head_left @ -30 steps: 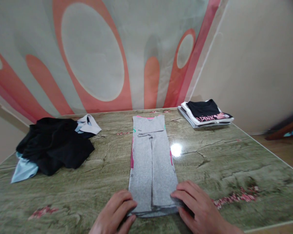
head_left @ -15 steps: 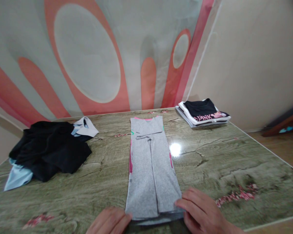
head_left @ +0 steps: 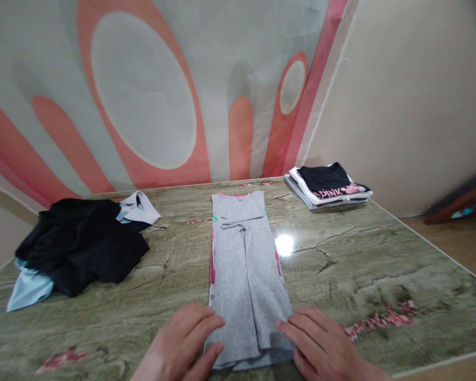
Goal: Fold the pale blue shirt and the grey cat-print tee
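A grey T-shirt (head_left: 232, 275) lies on the table in a long narrow strip, its sides and sleeves turned inward. Pink trim shows at its neck, with bits of pink and green print along both edges. My left hand (head_left: 182, 344) is over the strip's lower left edge, thumb and fingers apart. At the lower right edge, my right hand (head_left: 321, 341) has its fingers reaching over the cloth, the thumb lower and apart from them. The near hem lies between the hands, slightly uneven.
A loose heap of black clothing (head_left: 79, 243) with light blue cloth (head_left: 29, 288) and a white collar (head_left: 138, 207) lies at the left. Folded clothes with a black printed top (head_left: 327, 180) are stacked at the back right. The wood-patterned table (head_left: 341, 280) meets a wall behind.
My left hand has moved up and right from the hem corner onto the shirt's edge, its thumb now apart. My right hand has shifted slightly inward over the cloth.
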Demonstrator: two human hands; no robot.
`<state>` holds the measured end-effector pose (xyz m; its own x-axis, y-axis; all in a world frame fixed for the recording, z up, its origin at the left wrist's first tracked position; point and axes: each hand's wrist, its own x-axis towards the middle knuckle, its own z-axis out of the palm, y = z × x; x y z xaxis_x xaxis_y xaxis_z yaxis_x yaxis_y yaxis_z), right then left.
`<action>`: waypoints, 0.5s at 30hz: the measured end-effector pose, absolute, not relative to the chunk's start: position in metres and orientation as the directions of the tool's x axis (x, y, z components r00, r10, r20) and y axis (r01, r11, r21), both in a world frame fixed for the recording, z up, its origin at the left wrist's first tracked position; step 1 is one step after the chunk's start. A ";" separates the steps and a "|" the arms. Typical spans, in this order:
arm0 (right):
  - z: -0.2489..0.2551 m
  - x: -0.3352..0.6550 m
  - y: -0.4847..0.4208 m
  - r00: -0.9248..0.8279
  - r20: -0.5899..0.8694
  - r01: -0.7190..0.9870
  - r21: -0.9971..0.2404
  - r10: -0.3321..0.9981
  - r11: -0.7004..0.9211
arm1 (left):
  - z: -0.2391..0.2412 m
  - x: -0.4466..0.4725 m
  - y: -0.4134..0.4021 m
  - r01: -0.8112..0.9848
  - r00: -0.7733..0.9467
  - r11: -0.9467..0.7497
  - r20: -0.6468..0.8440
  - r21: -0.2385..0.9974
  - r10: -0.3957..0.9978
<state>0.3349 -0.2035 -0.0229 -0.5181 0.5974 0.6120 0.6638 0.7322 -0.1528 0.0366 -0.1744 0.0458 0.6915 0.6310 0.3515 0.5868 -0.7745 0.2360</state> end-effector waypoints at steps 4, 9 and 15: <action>-0.020 0.330 -0.202 -0.495 0.612 0.686 -0.159 0.617 0.709 | 0.035 0.058 -0.168 0.496 0.797 -0.843 0.276 0.210 0.537; -0.021 0.324 -0.197 -0.514 0.605 0.625 -0.222 0.608 0.748 | -0.003 0.067 -0.165 0.431 0.795 -0.870 0.355 0.239 0.491; -0.014 0.324 -0.200 -0.546 0.569 0.526 -0.339 0.615 0.780 | -0.003 0.058 -0.170 0.381 0.802 -0.882 0.375 0.277 0.465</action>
<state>0.3244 -0.2004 -0.0137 -0.5457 0.6153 0.5688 0.5258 0.7800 -0.3393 0.0579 -0.1699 -0.0030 0.8022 0.4647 0.3749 0.3813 -0.8819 0.2772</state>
